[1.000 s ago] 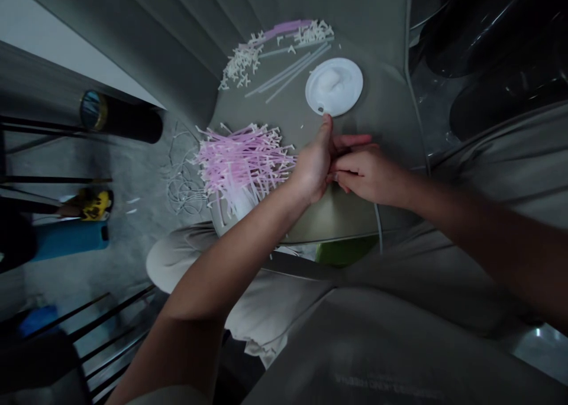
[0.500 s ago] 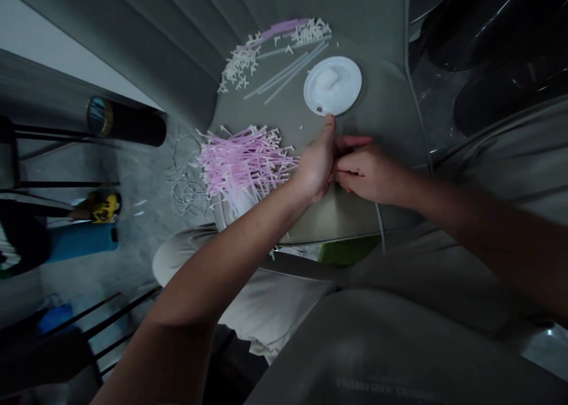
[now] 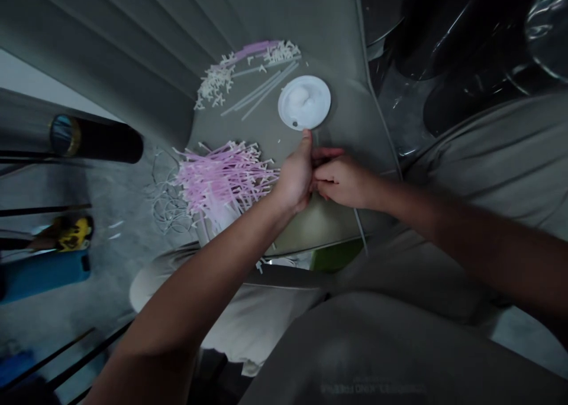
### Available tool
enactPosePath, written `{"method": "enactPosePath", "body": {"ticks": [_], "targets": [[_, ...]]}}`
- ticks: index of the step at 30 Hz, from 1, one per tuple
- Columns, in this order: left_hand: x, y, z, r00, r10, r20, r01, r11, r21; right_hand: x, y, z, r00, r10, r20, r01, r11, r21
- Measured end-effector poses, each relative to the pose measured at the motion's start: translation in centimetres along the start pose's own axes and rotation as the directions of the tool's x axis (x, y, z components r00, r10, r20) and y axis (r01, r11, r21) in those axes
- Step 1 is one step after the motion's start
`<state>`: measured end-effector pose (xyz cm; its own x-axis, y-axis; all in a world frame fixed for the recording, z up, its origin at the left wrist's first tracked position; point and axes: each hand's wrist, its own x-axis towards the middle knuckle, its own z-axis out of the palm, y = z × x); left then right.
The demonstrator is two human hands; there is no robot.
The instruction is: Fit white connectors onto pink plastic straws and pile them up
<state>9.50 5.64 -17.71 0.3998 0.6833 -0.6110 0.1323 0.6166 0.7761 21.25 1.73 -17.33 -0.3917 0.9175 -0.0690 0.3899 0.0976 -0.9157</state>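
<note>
My left hand (image 3: 293, 180) and my right hand (image 3: 345, 181) meet over the front of the grey padded seat, fingertips together. The left thumb points up toward the plate, and that hand's other fingers are partly hidden and look curled. My right fingers are pinched against the left ones; whatever is between them is hidden. A thin pale tube (image 3: 361, 232) shows below my right wrist and runs over the seat's front edge. Just beyond the left thumb lies a white plate (image 3: 320, 110) with a white lump (image 3: 298, 97). Beside the left wrist is a pile of pink sticks with white ends (image 3: 222, 177).
Small white connector pieces (image 3: 216, 83) and loose pale tubes (image 3: 261, 92) lie farther back on the seat (image 3: 350, 127), near some pink tubes (image 3: 255, 48). Tangled thin cord (image 3: 166, 206) is at the left. A dark cylinder (image 3: 100, 138) is on the floor.
The camera view has shifted, so the whole scene sits lower and farther left. Both hands remain together beside the plate with nearly the same hold.
</note>
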Motion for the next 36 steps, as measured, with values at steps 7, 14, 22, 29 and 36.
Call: {"method": "enactPosePath", "body": {"ticks": [7, 14, 22, 29, 36], "targets": [[-0.2, 0.5, -0.1, 0.997, 0.079, -0.019, -0.076, 0.989, 0.125, 0.1, -0.3, -0.2, 1.000, -0.028, 0.013, 0.028, 0.999, 0.038], [-3.0, 2.8, -1.0, 0.959, 0.278, -0.058, -0.257, 0.936, 0.240, -0.1, -0.5, -0.2, 0.998, 0.043, 0.035, -0.049, 0.978, 0.201], [-7.8, -0.8, -3.4, 0.821, 0.526, -0.223, -0.321, 0.747, 0.582, -0.5, -0.5, 0.1, 0.999, 0.042, 0.032, -0.050, 0.953, 0.298], [-7.8, -2.2, -2.7, 0.745, 0.607, -0.277, -0.367, 0.720, 0.589, -1.0, -1.1, 0.2, 1.000, -0.010, -0.008, 0.012, 0.977, 0.212], [-8.5, -2.3, -3.1, 0.660, 0.726, -0.192, -0.379, 0.543, 0.749, -1.0, -1.7, 0.1, 0.992, 0.009, -0.122, 0.009, 0.989, 0.145]]}}
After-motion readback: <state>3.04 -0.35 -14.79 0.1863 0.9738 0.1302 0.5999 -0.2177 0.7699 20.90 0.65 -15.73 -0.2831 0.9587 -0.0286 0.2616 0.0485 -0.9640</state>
